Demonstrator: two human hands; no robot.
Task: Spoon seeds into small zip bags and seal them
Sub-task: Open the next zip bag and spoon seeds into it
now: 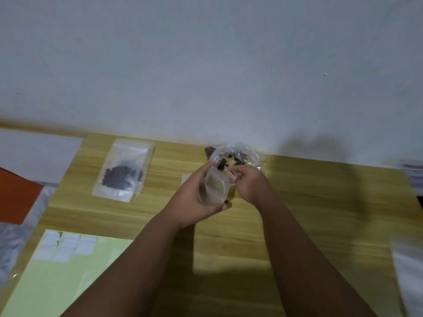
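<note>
My left hand (196,197) grips a small frosted plastic zip bag (215,188) upright above the middle of the light wooden desk (297,225), fingers curled round its back and thumb under its bottom. My right hand (249,181) pinches a small pinkish spoon (231,176) at the bag's mouth; the spoon is blurred, with a few dark brown seeds (221,166) at its tip. Just behind, by the desk's far edge, sits a crumpled clear plastic bag (238,152) holding more seeds. Toward the far left corner lies a filled frosted zip pouch (123,170). A pale yellow-green sheet (68,282) bearing white labels (66,245) covers the near left corner.
</note>
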